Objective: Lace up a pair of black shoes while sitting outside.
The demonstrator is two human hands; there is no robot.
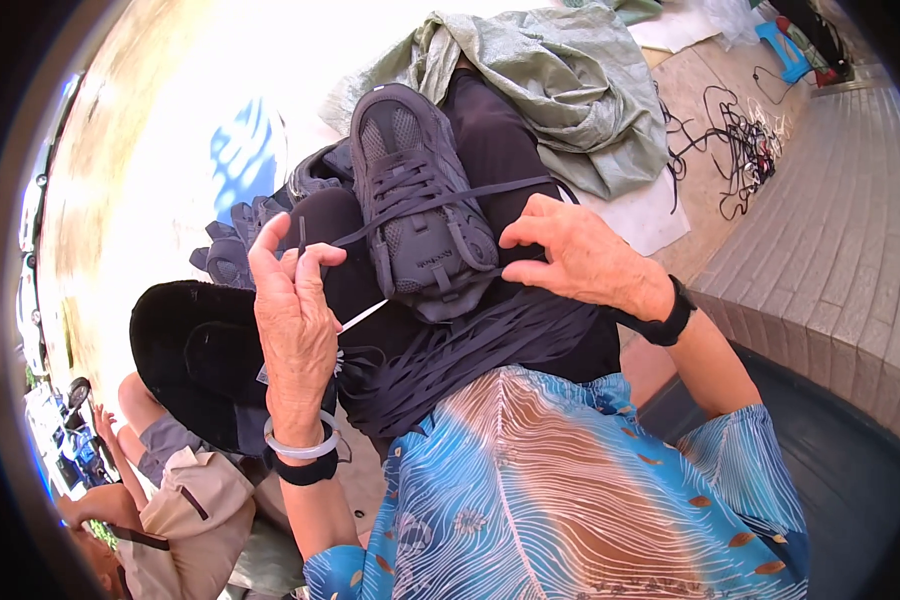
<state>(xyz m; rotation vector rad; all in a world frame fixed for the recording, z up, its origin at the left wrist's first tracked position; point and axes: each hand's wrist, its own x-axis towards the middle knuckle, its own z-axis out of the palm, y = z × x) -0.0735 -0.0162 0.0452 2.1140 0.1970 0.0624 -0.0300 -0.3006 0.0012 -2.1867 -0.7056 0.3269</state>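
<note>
A dark grey sneaker (pixel 410 190) rests on my lap, toe pointing away, its flat lace threaded through the upper eyelets. One lace end runs left to my left hand (pixel 295 310), whose bent fingers hold it, with the tip standing up between them. A thin white stick (pixel 363 316) juts out beside that palm. The other lace end stretches right and passes behind my right hand (pixel 585 255). The thumb and forefinger there are apart, while the other fingers curl in by the lace. A bundle of loose dark laces (pixel 470 355) lies across my lap, below the heel.
More dark shoes (pixel 240 240) sit left of my knee, near a black padded object (pixel 195 350). A grey-green sheet (pixel 560 90) lies ahead. Tangled cords (pixel 735 150) are on the floor by a slatted bench (pixel 820 240). Another person (pixel 190 510) sits at lower left.
</note>
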